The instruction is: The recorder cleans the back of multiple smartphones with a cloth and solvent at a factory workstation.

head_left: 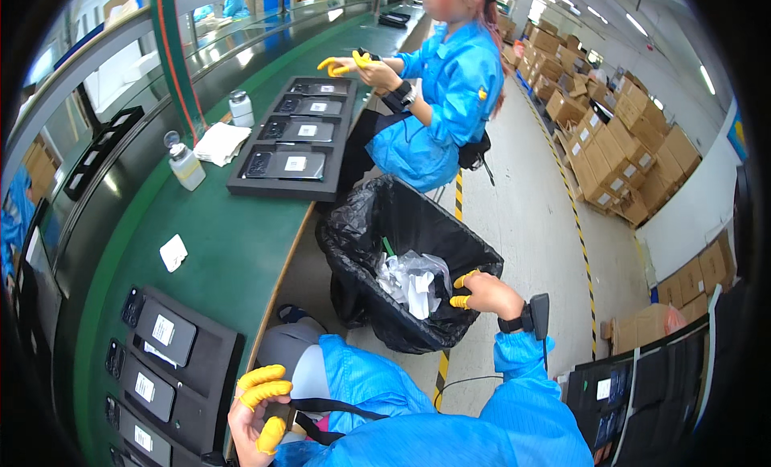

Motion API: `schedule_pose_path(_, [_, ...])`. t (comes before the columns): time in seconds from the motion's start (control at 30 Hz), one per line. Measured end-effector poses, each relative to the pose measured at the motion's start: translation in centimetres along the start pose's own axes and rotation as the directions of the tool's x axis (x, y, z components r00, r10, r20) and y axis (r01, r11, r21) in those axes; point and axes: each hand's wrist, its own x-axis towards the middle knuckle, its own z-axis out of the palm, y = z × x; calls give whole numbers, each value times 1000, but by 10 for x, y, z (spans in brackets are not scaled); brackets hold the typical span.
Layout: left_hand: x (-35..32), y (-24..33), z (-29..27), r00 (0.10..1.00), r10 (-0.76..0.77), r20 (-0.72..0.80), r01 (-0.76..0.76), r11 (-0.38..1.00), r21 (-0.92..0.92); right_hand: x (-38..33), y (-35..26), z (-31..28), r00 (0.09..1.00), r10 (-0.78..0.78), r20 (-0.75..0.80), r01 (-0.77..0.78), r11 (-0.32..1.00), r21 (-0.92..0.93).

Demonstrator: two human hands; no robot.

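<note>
A: Here's your right hand (484, 293), out over the bin's right rim, fingers bent and loosely parted, nothing visible between them!

B: And that bin (401, 326) sits right of the surface (205, 234), mouth up, probably parked there so scraps (418, 286) drop within arm's reach.

A: Now your left hand (257, 411), just right of the near tray (229, 354): fingers curled, thumb well apart, a half-open cup. Holding anything?

B: Nothing I can see, though the palm is partly turned away, and a black strap (341, 407) runs close by.

A: Look at your phones (165, 330), at near left in that tray, labels up and side by side, likely so each one reads at a glance.

B: Those yellow finger covers (261, 375) on you presumably keep prints off.

A: Far along, a co-worker (442, 138) sits by the far tray (269, 184), which holds four more.

B: What's lost to you? The near tray's lower end is cut off, the lowest phone with it. The bin's floor lies under litter, and I can't tell what the deeper scraps are.
</note>
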Motion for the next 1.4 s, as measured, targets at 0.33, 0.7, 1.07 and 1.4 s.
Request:
schedule_pose_path(0.33, [-44,4,-27,933,163,-321,-198,977,-79,-2,-111,-32,857,-487,-171,492,871,-14])
schedule_pose_path(0.7, [-70,-2,-47,935,225,-274,-296,920,-257,22,39,-4,923,305,-235,-296,952,73])
schedule_pose_path(1.07, [-56,2,-21,955,74,-287,-126,978,-166,145,49,79,922,288,-258,-353,899,-259])
schedule_pose_path(1.4, [-42,13,-11,988,120,-100,-123,992,-22,144,74,102,868,359,-342,-238,907,348])
